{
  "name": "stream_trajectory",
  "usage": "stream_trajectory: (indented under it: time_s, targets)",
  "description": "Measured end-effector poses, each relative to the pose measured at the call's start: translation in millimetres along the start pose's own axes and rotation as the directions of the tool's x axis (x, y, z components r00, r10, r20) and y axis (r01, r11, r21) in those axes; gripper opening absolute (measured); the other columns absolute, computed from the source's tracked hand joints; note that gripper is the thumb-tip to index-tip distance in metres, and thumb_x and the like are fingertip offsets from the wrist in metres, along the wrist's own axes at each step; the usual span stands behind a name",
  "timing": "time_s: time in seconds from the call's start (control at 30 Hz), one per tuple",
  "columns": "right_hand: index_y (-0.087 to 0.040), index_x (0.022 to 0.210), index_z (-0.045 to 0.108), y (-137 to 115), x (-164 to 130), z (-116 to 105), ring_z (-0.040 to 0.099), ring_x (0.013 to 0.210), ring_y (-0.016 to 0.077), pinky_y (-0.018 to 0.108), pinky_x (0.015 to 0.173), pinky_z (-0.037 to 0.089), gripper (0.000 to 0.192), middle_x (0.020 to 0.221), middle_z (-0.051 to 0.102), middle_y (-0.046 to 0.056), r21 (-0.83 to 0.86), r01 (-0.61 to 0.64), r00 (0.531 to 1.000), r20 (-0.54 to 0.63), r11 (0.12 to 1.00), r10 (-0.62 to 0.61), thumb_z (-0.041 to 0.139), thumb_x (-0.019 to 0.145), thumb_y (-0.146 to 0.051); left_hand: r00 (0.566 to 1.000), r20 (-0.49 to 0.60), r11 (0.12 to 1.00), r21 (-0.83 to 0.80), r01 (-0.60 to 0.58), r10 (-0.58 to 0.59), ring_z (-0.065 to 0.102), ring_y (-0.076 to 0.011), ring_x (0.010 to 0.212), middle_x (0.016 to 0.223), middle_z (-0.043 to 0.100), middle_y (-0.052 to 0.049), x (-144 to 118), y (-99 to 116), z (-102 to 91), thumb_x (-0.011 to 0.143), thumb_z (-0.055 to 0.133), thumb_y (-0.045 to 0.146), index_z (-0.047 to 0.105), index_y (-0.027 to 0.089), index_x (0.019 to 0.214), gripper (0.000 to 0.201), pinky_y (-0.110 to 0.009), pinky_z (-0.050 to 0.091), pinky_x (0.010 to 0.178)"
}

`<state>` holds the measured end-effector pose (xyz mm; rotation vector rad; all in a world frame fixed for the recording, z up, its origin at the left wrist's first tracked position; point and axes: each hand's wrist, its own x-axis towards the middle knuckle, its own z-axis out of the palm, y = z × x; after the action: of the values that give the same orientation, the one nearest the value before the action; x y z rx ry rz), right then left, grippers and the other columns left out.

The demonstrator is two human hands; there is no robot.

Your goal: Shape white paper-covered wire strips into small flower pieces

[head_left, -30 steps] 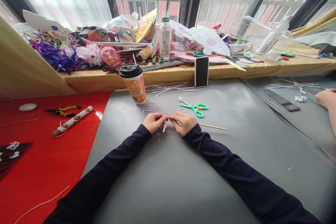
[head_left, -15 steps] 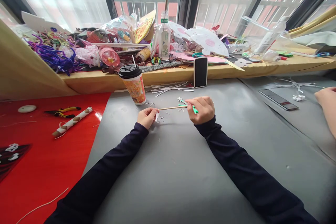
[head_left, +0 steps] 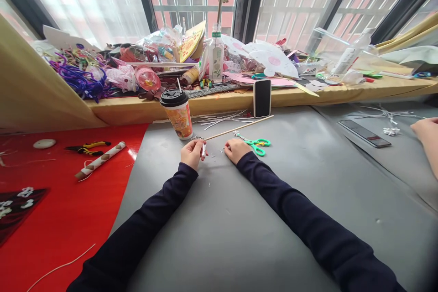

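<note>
Skewer [head_left: 236, 129] has changed hands: half a second ago the right hand [head_left: 235, 149] gripped it near the green scissors [head_left: 256, 143], now the left hand [head_left: 192, 153] pinches its near end together with a small white strip [head_left: 204, 149], fingers closed on both, far end slanting up toward the phone [head_left: 262, 97] on the ledge. Right hand has let go and rests curled on the grey bench [head_left: 239, 219] just beside the scissors, holding nothing visible. Judged from this, the stick is being joined to the white piece; paper cup [head_left: 179, 113] sits behind the left hand.

Craft workshop: cluttered supplies [head_left: 143, 68], scissors [head_left: 256, 143]
</note>
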<state>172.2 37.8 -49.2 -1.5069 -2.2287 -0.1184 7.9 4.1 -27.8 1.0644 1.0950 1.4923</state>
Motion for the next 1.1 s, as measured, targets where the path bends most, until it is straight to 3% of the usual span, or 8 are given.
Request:
stream_trajectory:
  time_s: [0.1,0.23,0.3,0.47,0.6,0.73,0.9,1.1]
  targets:
    - [-0.019,0.092,0.059,-16.2,1.6,3.7,0.050,0.080,0.0127,0.022,0.073,0.037,0.022,0.083,0.059,0.003,0.073,0.164,0.986,-0.017,0.984,-0.163,0.041,0.079,-0.020,0.999,0.029,0.999,0.027,-0.030,0.029,0.041,-0.0061,0.032,0.040,0.048,0.003,-0.9,0.5,-1.1,0.069,0.054,0.033,0.055,0.011,0.069,0.023,-0.018,0.030,0.034]
    - [-0.021,0.097,0.058,-26.2,-11.8,-11.9,0.048,0.078,0.0148,0.027,0.074,0.036,0.026,0.080,0.059,0.004,0.033,0.506,0.848,-0.204,0.862,-0.490,0.039,0.080,-0.018,0.997,0.040,0.994,0.089,-0.067,0.064,0.041,-0.0054,0.033,0.043,0.051,0.002,0.1,2.3,-4.4,0.071,0.053,0.033,0.054,0.011,0.071,0.023,-0.018,0.031,0.035]
    - [-0.024,0.100,0.057,-26.6,-19.9,-24.5,0.047,0.082,0.0159,0.030,0.077,0.034,0.028,0.085,0.059,0.003,-0.037,0.529,0.805,-0.296,0.848,-0.515,0.041,0.078,-0.018,0.995,0.091,0.991,0.126,-0.050,0.039,0.042,-0.0061,0.033,0.043,0.052,0.002,-0.4,3.9,-4.1,0.071,0.053,0.034,0.054,0.010,0.070,0.023,-0.018,0.032,0.035]
    - [-0.022,0.104,0.056,-21.3,-31.3,-38.2,0.044,0.100,0.0197,0.033,0.085,0.033,0.028,0.109,0.052,0.006,-0.002,0.359,0.861,-0.386,0.933,-0.332,0.043,0.078,-0.022,0.959,0.283,0.968,0.240,-0.078,0.007,0.049,-0.0087,0.039,0.046,0.054,0.000,-8.6,7.0,0.7,0.072,0.051,0.037,0.054,0.011,0.071,0.026,-0.019,0.037,0.039]
    - [-0.022,0.100,0.057,-15.8,-40.0,-30.7,0.053,0.076,0.0117,0.021,0.068,0.039,0.026,0.084,0.060,0.003,0.135,0.313,0.927,-0.260,0.940,-0.272,0.039,0.082,-0.024,0.905,0.425,0.913,0.366,-0.180,0.008,0.048,-0.0077,0.040,0.048,0.055,0.000,-12.1,0.5,-0.4,0.073,0.050,0.039,0.056,0.012,0.072,0.028,-0.018,0.037,0.040]
    - [-0.026,0.099,0.058,-13.9,-44.2,-26.3,0.053,0.069,0.0101,0.019,0.059,0.036,0.025,0.075,0.059,0.001,0.162,0.236,0.965,-0.151,0.958,-0.212,0.039,0.083,-0.029,0.868,0.487,0.879,0.451,-0.155,-0.097,0.046,-0.0073,0.039,0.048,0.053,0.001,-8.3,-8.7,-4.4,0.074,0.046,0.042,0.057,0.012,0.075,0.031,-0.018,0.038,0.039]
    - [-0.028,0.097,0.059,-9.7,-40.5,-22.9,0.052,0.071,0.0106,0.019,0.061,0.035,0.024,0.075,0.057,0.001,0.210,0.231,0.973,-0.063,0.950,-0.223,0.040,0.083,-0.027,0.817,0.537,0.860,0.498,-0.108,-0.208,0.044,-0.0059,0.038,0.049,0.051,0.001,-1.6,-9.8,-8.8,0.075,0.044,0.042,0.057,0.011,0.075,0.034,-0.016,0.034,0.035]
    - [-0.025,0.095,0.060,-8.1,-41.0,-19.9,0.051,0.073,0.0112,0.020,0.063,0.036,0.023,0.076,0.057,0.002,0.220,0.246,0.969,-0.063,0.944,-0.238,0.042,0.082,-0.030,0.786,0.568,0.851,0.514,-0.108,-0.244,0.045,-0.0051,0.039,0.051,0.050,0.001,1.2,-5.8,-10.4,0.072,0.048,0.039,0.057,0.011,0.069,0.029,-0.015,0.032,0.035]
